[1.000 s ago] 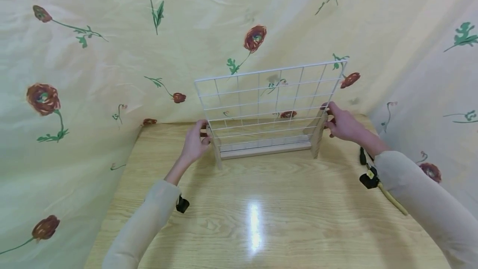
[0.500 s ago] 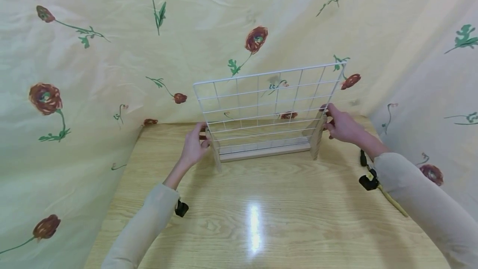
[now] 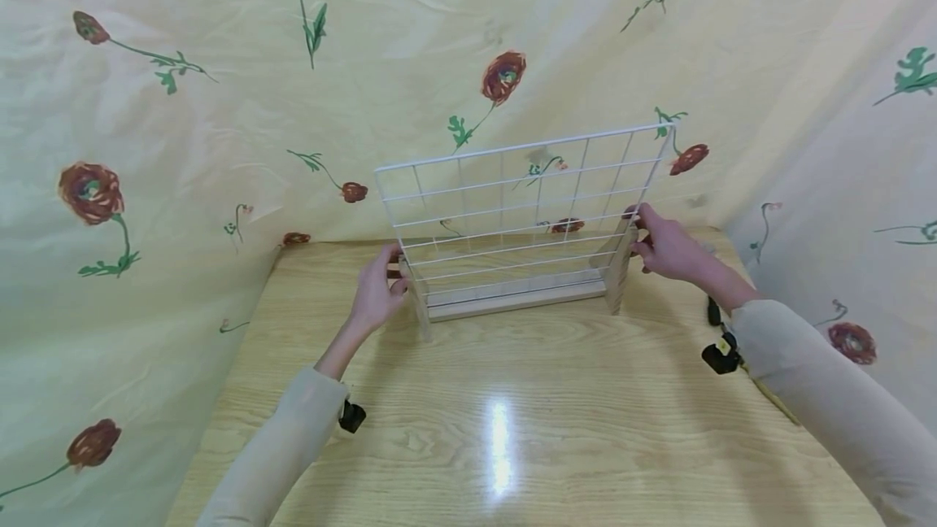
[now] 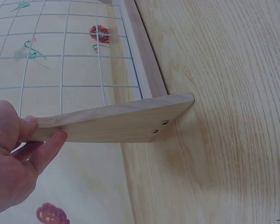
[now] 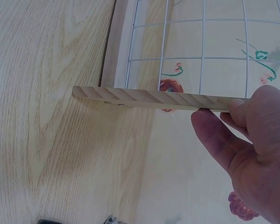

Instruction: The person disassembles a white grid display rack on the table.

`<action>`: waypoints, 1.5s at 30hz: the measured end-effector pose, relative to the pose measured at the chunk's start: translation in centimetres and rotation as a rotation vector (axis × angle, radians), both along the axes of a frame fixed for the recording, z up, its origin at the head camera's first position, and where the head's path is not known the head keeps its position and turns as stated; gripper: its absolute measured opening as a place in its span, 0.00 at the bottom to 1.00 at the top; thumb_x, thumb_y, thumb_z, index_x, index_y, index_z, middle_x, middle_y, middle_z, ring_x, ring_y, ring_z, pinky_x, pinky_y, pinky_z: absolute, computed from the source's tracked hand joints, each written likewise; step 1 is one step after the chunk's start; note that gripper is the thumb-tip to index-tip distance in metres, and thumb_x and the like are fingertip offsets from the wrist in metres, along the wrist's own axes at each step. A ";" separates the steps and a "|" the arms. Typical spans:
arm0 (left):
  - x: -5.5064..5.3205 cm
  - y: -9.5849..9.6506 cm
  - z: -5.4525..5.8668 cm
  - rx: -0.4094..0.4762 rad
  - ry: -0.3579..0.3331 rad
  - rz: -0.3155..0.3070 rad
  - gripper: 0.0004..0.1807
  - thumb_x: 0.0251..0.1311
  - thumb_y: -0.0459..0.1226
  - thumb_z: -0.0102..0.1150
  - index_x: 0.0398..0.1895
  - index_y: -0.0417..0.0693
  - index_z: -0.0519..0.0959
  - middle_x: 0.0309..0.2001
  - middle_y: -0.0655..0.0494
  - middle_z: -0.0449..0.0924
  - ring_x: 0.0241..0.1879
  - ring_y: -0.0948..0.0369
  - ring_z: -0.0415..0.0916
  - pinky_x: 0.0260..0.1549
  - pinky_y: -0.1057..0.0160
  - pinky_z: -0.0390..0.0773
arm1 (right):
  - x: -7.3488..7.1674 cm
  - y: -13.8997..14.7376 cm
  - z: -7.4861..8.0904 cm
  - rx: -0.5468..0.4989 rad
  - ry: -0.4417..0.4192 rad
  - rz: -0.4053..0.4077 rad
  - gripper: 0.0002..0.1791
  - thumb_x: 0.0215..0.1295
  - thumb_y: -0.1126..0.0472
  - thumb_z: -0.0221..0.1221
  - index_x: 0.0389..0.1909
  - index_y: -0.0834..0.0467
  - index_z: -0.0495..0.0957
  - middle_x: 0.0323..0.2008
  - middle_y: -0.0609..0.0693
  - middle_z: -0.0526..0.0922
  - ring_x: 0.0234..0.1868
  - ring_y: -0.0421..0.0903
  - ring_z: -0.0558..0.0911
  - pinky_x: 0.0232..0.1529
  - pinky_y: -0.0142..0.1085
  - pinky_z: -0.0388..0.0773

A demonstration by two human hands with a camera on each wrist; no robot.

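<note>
A rack with a white wire grid (image 3: 512, 150) stands near the back of the table, its grid leaning away. Its wooden crossbar (image 3: 516, 303) runs low along the front between two wooden side panels. My left hand (image 3: 373, 295) grips the upper end of the left side panel (image 4: 121, 116), which has two screw heads near its lower end. On the other side, my right hand (image 3: 673, 249) pinches the upper end of the right side panel (image 5: 149, 96) between thumb and fingers. Some fingertips are hidden behind the panels in the head view.
Behind the rack hangs a floral cloth (image 3: 410, 63), which also covers both sides. A yellowish cable (image 3: 777, 402) lies on the wood-grain table (image 3: 439, 397) beside my right forearm. A black object (image 3: 713, 311) is near the right wrist.
The rack has shifted slightly toward me and to the left, with both hands keeping their hold. The left end has come down the view a little more than the right.
</note>
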State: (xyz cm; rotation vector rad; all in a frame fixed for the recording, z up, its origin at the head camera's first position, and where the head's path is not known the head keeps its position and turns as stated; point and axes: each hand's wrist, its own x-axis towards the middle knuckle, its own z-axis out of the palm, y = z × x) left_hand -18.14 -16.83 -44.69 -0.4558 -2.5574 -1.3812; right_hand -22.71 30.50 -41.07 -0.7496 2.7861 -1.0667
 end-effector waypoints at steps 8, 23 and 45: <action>0.5 -0.2 -0.1 0.013 0.005 -0.006 0.29 0.52 0.12 0.54 0.59 0.33 0.70 0.49 0.35 0.77 0.43 0.41 0.82 0.42 0.53 0.86 | 0.0 -0.2 -0.1 0.004 0.019 0.020 0.24 0.66 0.81 0.50 0.61 0.71 0.57 0.52 0.83 0.71 0.39 0.71 0.83 0.19 0.35 0.83; 1.6 -1.0 -0.3 0.001 -0.003 0.026 0.27 0.54 0.13 0.56 0.57 0.35 0.71 0.50 0.32 0.77 0.43 0.40 0.83 0.39 0.53 0.87 | -0.2 -0.8 -0.6 -0.008 0.068 0.031 0.24 0.64 0.82 0.51 0.60 0.69 0.59 0.51 0.82 0.73 0.35 0.68 0.84 0.18 0.34 0.83; 2.9 -1.8 -0.5 0.018 0.064 0.082 0.28 0.49 0.13 0.58 0.56 0.33 0.70 0.47 0.34 0.78 0.39 0.38 0.83 0.33 0.55 0.88 | -0.5 -2.1 -0.2 0.018 -0.011 0.054 0.24 0.67 0.80 0.50 0.62 0.69 0.56 0.54 0.82 0.70 0.39 0.69 0.83 0.21 0.37 0.84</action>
